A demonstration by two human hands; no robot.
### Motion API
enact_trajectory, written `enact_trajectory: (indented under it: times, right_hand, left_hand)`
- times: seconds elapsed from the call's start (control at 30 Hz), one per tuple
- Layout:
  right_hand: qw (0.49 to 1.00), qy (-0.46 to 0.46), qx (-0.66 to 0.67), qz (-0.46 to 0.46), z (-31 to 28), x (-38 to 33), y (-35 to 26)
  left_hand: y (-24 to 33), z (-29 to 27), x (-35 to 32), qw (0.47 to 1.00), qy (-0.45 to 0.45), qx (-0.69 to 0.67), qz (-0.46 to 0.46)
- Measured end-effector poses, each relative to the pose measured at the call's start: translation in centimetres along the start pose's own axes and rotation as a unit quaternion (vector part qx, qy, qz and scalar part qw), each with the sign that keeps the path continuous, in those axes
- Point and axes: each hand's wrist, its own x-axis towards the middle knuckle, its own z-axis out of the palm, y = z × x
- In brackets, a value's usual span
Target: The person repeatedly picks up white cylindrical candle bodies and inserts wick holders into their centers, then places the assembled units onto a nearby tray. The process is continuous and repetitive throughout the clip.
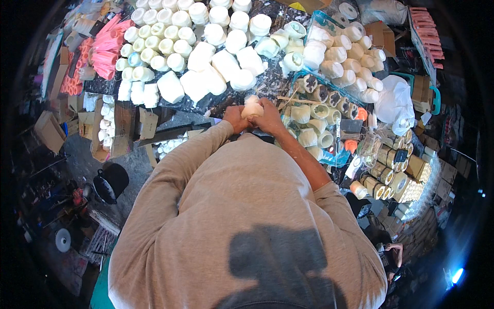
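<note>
Both my hands, left hand (235, 118) and right hand (268, 119), clasp one small white cup (252, 109) at the dark table's (267, 82) near edge. Rows of white cups (180, 49) spread beyond; a blue tray (329, 157) of cups sits just right.

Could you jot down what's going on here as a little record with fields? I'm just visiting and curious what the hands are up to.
Left hand: left hand wrapped around the small cream cup, grip closed
Right hand: right hand holding the same cup from the other side
Worktop: dark table just beyond the hands
On it: many white moulded cups in rows and heaps
At the right: blue tray of cream cups
Far left: pink pieces stacked
Clothing: tan long-sleeved top
</note>
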Motion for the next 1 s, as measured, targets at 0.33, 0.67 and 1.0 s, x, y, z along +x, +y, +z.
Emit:
enact_trajectory:
  times: [0.33,0.67,1.0]
  right_hand:
    - [0.995,0.046,-0.058,-0.059,-1.5,0.1,-1.0]
    - [0.965,-0.060,0.233,0.108,-3.4,0.2,0.8]
    - [0.997,0.048,0.018,0.061,-2.3,0.0,3.5]
  left_hand:
    - [1.0,-0.3,1.2,0.997,-0.004,0.053,0.060]
    - [0.1,0.4,2.5,0.996,0.008,0.084,0.019]
    - [1.2,-0.1,2.7,0.998,-0.035,0.046,0.020]
